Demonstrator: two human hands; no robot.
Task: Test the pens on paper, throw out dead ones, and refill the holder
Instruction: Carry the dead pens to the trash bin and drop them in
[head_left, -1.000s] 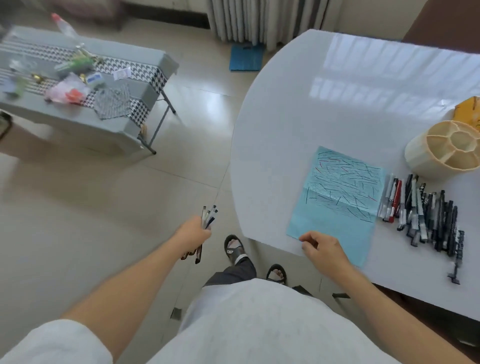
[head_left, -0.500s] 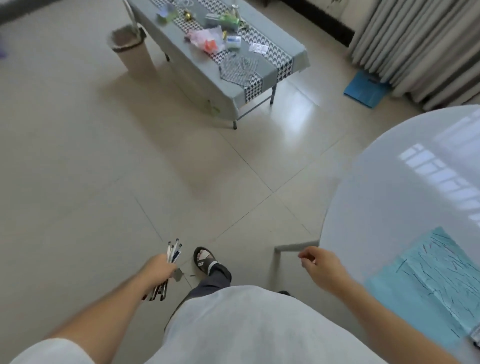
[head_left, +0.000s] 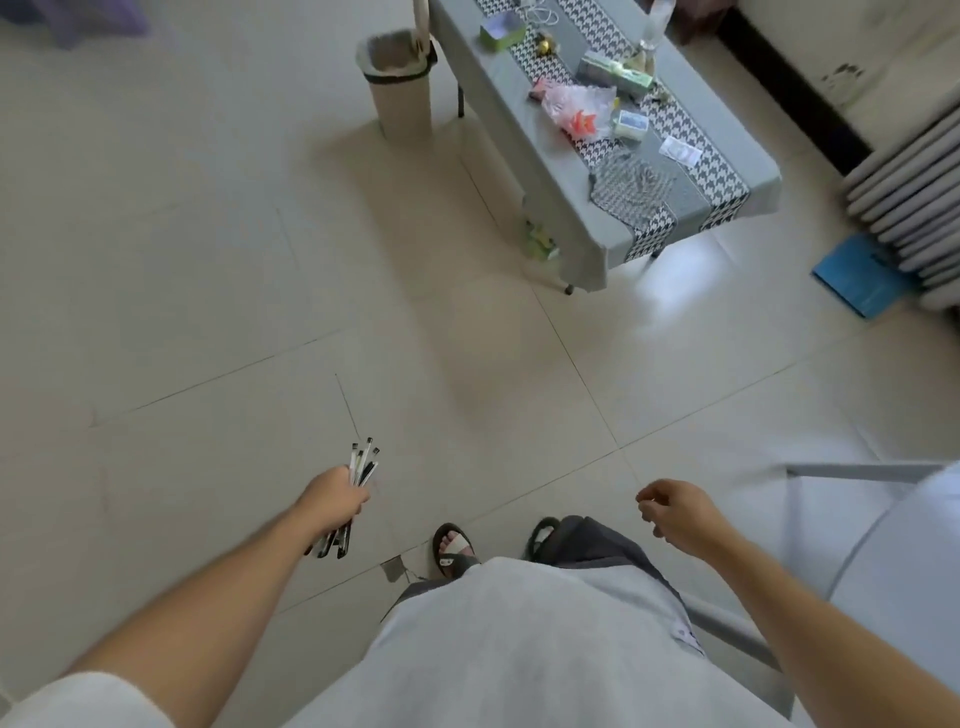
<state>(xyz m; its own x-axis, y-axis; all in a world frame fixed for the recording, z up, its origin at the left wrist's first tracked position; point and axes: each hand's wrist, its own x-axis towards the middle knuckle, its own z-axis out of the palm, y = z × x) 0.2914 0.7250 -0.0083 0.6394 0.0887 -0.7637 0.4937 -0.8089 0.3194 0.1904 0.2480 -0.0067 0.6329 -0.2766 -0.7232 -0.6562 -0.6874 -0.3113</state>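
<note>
You are standing on a pale tiled floor, looking down past your light shirt at both bare forearms. Your left hand has a closed grip around a bundle of pens, fingers wrapped round the middle of the bundle. The pens stick out of your fist at both ends: the upper ends fan out above your knuckles, the lower ends point down toward the floor behind your hand. How many pens there are is too blurred to count.

Your right hand holds nothing. Its fingers are loosely curled in a relaxed grip, hanging in the air well apart from the left hand.

Between your arms, two feet in dark sandals show below your shirt.

Ahead and well away from you stands a beige waste bin with a dark band round its rim, open at the top. It sits just beside the end of a low bench covered in grey cloth with a black-and-white patterned runner, which carries small boxes, a plastic bag and other clutter.

At the far right edge, a curved strip of a white bench is in view. A blue mat lies on the floor by pale curtains.
</note>
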